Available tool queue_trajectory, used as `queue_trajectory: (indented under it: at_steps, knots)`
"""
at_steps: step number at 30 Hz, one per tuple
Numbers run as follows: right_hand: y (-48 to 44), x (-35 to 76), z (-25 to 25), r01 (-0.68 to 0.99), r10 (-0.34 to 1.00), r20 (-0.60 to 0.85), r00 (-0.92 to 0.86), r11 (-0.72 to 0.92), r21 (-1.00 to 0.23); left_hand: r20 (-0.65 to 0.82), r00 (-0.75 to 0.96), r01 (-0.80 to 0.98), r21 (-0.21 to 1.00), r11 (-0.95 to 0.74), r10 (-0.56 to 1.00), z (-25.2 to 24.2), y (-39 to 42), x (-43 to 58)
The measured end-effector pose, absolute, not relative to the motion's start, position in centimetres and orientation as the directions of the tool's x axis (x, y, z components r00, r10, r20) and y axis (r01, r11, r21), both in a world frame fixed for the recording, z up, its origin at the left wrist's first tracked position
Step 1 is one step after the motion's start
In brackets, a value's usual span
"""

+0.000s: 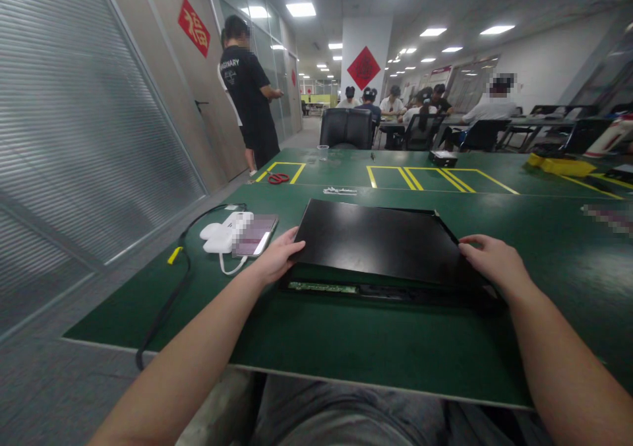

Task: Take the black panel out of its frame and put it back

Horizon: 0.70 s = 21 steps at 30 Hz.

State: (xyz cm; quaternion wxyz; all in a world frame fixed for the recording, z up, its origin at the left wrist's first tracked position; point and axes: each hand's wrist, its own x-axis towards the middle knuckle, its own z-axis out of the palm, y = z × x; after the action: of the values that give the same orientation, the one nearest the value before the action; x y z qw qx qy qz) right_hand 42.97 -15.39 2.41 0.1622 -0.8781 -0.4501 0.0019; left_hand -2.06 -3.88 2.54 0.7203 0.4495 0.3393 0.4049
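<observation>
A flat, glossy black panel (376, 241), which looks like a display panel, is tilted above the green table. My left hand (277, 256) pinches its left edge, thumb on top and fingers partly hidden beneath. On the right edge, my right hand (487, 254) has its thumb and fingers closed at the side. Below the panel's near edge shows a black frame (410, 294) lying on the table. A narrow green circuit board (321, 288) sits along the frame's front left. Most of the frame is hidden under the panel.
Left of the panel lie a phone (260, 231), a white power bank (222, 235) and a black cable (180, 287). Farther back are red scissors (277, 178), a clear cup (323, 152) and a small black box (442, 159). People stand and sit beyond the table (370, 347).
</observation>
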Motion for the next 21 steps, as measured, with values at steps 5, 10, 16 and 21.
queue_trajectory:
  at_steps: [5, 10, 16, 21]
  knots:
    - [-15.6, 41.7, 3.6, 0.754, 0.771, 0.094, 0.630, -0.578, -0.311, -0.175, 0.351, -0.281, 0.917, 0.282, 0.920, 2.2, -3.4, -2.1]
    - [-15.8, 41.3, 3.9, 0.737, 0.762, 0.075, 0.644, -0.591, -0.328, -0.184, 0.323, -0.305, 0.908, 0.287, 0.928, 1.9, -3.0, -2.2]
    - [-15.7, 41.4, 3.8, 0.738, 0.764, 0.075, 0.640, -0.586, -0.334, -0.194, 0.299, -0.272, 0.921, 0.279, 0.934, 2.3, -3.3, -2.1]
    - [-15.7, 41.5, 3.8, 0.758, 0.777, 0.088, 0.624, -0.573, -0.312, -0.198, 0.296, -0.260, 0.925, 0.278, 0.935, 2.3, -3.5, -2.1]
